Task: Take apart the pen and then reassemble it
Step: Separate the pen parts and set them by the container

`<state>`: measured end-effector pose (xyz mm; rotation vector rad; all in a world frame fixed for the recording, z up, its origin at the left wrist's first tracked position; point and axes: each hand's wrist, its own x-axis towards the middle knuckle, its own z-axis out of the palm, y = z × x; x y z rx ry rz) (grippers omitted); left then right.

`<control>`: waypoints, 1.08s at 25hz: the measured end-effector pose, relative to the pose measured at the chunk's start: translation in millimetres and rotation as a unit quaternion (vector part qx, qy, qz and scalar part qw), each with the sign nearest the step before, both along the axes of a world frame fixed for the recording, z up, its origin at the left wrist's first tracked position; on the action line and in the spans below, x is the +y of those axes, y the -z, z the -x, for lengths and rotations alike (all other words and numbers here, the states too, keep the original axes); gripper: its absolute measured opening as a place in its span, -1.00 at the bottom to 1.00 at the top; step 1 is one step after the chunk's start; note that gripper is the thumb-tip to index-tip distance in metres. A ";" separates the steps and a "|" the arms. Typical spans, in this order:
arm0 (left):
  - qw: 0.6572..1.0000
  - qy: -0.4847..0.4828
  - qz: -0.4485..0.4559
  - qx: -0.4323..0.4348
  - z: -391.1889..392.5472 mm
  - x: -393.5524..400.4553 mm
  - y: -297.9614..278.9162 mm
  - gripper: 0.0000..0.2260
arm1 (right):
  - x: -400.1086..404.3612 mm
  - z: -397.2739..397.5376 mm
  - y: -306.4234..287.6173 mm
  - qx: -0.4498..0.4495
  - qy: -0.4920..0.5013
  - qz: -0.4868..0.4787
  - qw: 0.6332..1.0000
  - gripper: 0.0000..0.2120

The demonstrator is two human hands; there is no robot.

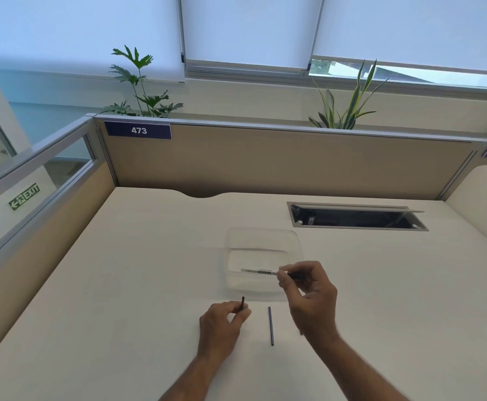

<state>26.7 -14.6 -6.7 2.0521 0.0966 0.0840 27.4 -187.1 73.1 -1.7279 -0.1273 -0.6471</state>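
Head view: both hands (308, 296) pinching pen parts (261, 272).

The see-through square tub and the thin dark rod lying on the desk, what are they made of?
The see-through square tub looks like clear, glossy plastic: the desk shows through its walls, with faint highlights on the rim. The thin dark rod lying apart from both hands looks like smooth dark plastic, probably the pen's refill; metal cannot be ruled out.

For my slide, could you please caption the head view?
Right hand holds pen barrel; left hand pinches a small part.
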 end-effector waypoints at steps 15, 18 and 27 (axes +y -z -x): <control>0.907 0.025 0.410 0.090 -7.6 -35.2 -56.4 -0.74 | -0.4 15.1 40.1 0.252 -0.054 -0.066 0.964 -0.61; 0.919 0.012 0.392 0.048 -9.6 -37.2 -56.0 -0.86 | 0.9 13.4 30.1 0.190 -0.049 0.064 0.979 -0.57; 0.955 -0.012 0.297 -0.013 -17.4 -32.3 -52.7 -0.81 | 2.2 -7.8 13.0 0.101 -0.027 0.179 0.978 -0.67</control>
